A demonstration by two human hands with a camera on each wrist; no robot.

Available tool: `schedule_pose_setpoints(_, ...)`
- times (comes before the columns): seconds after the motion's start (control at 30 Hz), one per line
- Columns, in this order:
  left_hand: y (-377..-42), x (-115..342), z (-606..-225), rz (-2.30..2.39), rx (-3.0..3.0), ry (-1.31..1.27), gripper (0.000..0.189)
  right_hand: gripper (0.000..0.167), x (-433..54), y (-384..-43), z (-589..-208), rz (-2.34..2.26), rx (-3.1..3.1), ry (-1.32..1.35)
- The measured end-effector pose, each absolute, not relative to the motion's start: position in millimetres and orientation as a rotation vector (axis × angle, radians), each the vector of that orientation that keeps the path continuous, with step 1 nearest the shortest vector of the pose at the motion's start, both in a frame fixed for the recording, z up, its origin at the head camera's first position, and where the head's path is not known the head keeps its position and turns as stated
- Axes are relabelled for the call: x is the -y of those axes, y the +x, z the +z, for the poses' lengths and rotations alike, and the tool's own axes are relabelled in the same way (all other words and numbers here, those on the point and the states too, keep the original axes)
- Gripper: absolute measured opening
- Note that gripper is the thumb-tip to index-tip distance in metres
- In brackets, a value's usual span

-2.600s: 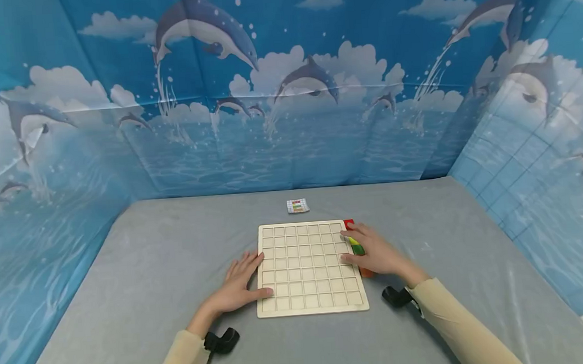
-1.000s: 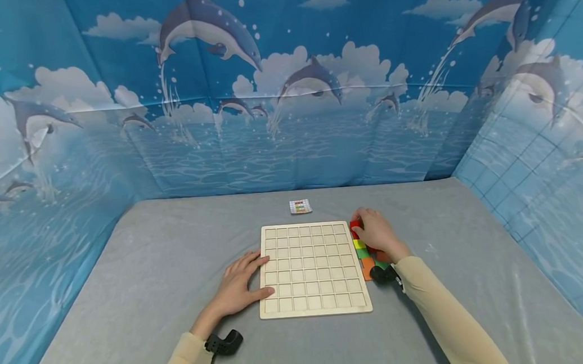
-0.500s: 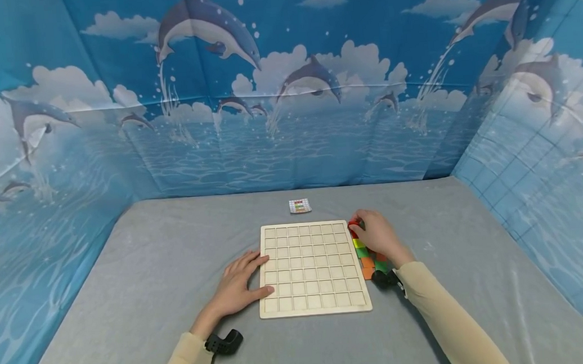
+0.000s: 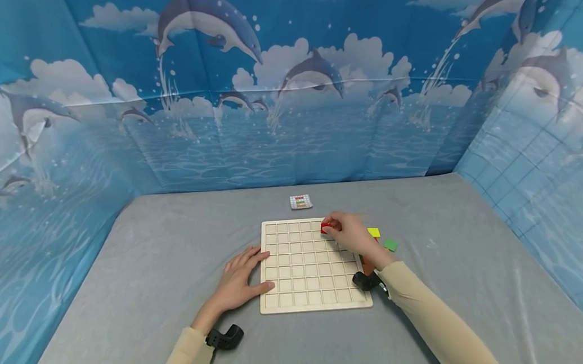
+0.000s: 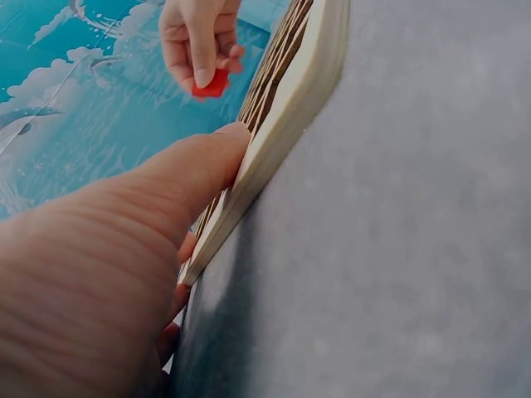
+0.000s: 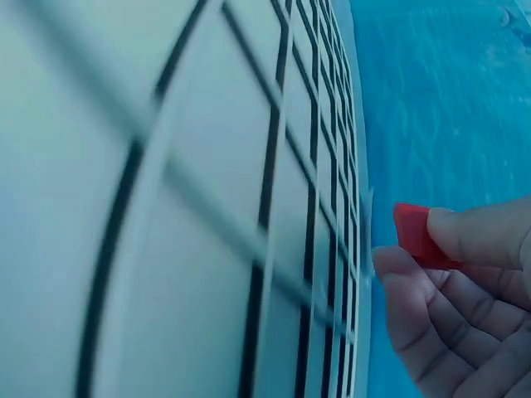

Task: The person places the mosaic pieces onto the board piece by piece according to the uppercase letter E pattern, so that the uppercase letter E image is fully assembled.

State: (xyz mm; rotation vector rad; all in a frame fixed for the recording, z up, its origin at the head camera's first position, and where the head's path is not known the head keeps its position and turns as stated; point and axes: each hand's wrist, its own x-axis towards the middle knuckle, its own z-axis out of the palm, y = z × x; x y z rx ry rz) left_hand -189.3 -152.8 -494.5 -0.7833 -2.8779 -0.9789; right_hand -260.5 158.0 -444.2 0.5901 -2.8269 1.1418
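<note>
A pale wooden board [image 4: 298, 272] with a grid of shallow square cells lies on the grey table. My left hand [image 4: 237, 279] rests at its left edge, fingers spread and thumb on the rim; the left wrist view shows that thumb touching the rim from close by. Above the board's far right part, my right hand [image 4: 352, 235] pinches a red tile [image 4: 324, 228] between thumb and fingers. In the right wrist view the red tile [image 6: 413, 234] stands apart from the grid. How many red tiles are pinched I cannot tell.
Right of the board lie a yellow tile [image 4: 373, 232], a green tile [image 4: 390, 245] and orange tiles [image 4: 368, 265], partly hidden by my right forearm. A small printed card [image 4: 301, 202] with a coloured grid sits behind the board. Dolphin-print curtains [image 4: 288, 137] surround the table.
My right hand has picked up the red tile from beside the board and carried it left over the board. Yellow and green tiles now lie farther right. The left hand stays at the board's edge.
</note>
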Motion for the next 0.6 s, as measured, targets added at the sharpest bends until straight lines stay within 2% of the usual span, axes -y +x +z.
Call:
schedule_pose_setpoints(0.3,-189.6,154.1,-493.1,-0.898,2.861,-0.896,0.065,0.021,-122.0,-268.6,-444.8,1.147,2.893,0.666)
schedule_pose_setpoints(0.6,-188.7,154.1,-492.1,-0.841,2.836,-1.037,0.054,0.011,-101.6,-270.3,-445.6,1.129,2.911,0.658)
